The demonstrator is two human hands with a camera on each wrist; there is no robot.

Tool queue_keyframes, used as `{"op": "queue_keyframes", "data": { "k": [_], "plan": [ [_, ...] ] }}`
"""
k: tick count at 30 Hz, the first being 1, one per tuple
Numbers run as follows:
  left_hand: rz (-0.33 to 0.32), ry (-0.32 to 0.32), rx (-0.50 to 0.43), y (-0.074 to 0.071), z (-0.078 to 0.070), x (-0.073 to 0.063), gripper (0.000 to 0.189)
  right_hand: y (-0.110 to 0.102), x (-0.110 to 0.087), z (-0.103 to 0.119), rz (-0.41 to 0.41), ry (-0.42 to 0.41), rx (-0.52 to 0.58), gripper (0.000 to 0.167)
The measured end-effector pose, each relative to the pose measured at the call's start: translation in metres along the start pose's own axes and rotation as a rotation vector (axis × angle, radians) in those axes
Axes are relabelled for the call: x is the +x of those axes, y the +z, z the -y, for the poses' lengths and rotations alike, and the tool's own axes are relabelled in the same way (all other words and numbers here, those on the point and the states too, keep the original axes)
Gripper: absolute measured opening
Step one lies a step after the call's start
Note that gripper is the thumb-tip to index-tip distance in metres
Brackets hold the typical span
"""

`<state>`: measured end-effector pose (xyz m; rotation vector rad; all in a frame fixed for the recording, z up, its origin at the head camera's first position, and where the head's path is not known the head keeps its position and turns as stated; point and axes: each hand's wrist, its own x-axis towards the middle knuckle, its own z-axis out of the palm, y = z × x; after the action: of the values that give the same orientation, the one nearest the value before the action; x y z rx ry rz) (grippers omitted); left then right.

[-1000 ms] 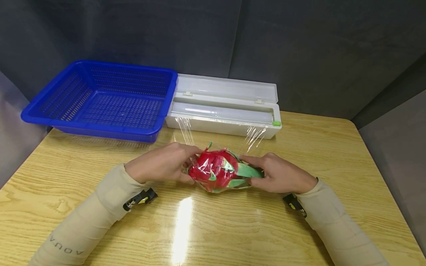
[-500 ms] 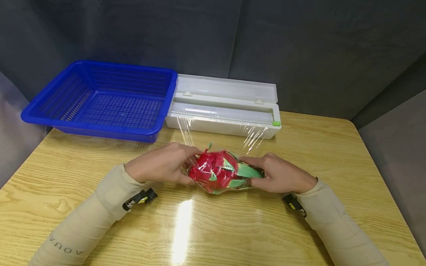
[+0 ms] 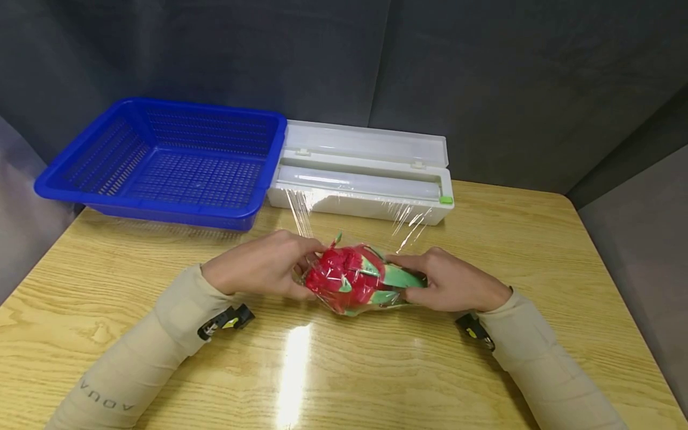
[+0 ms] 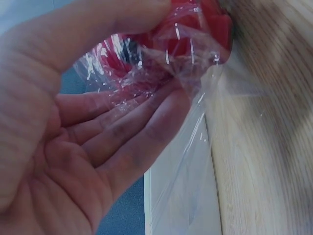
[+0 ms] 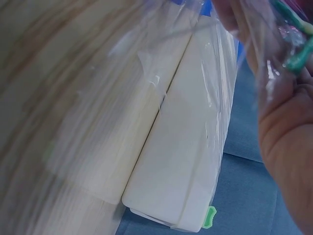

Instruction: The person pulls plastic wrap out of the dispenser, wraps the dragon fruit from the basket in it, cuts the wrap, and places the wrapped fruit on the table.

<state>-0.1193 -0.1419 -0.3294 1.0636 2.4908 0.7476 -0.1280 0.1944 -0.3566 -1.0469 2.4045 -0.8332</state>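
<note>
A red dragon fruit with green scales is covered in clear cling film, close over the table in the head view. My left hand grips its left end, thumb and fingers on either side, with crumpled film between them in the left wrist view. At the other end, my right hand holds the green-tipped side through the film. A stretch of film runs from the fruit back to the white cling film dispenser, whose lid stands up with the roll inside.
A blue plastic basket stands at the back left, against the dispenser's left end. A green slider sits at the dispenser's right end. Dark cloth hangs behind the wooden table.
The dragon fruit has turned very slightly toward me between the hands, and the film's creases have shifted a little. Both hands stay in nearly the same place.
</note>
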Motion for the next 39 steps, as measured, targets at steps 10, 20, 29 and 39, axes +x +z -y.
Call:
{"op": "queue_keyframes", "data": {
  "k": [10,20,29,39],
  "plan": [
    [0.008,0.001,-0.025,-0.0005,-0.0001,-0.0006,0.065,-0.0003,-0.0006,0.0003,0.008,-0.011,-0.008,0.059],
    [0.034,-0.012,-0.055,-0.0011,0.0008,-0.0005,0.073,0.0,-0.0005,-0.0005,0.024,-0.009,-0.002,0.059],
    [0.047,-0.029,-0.07,-0.001,0.0004,-0.0004,0.074,0.0006,-0.0002,-0.0017,0.026,-0.021,0.008,0.058],
    [0.054,-0.018,-0.065,-0.0012,0.0011,-0.0009,0.072,0.0021,0.0009,-0.0027,0.013,-0.027,0.013,0.056]
  ]
}}
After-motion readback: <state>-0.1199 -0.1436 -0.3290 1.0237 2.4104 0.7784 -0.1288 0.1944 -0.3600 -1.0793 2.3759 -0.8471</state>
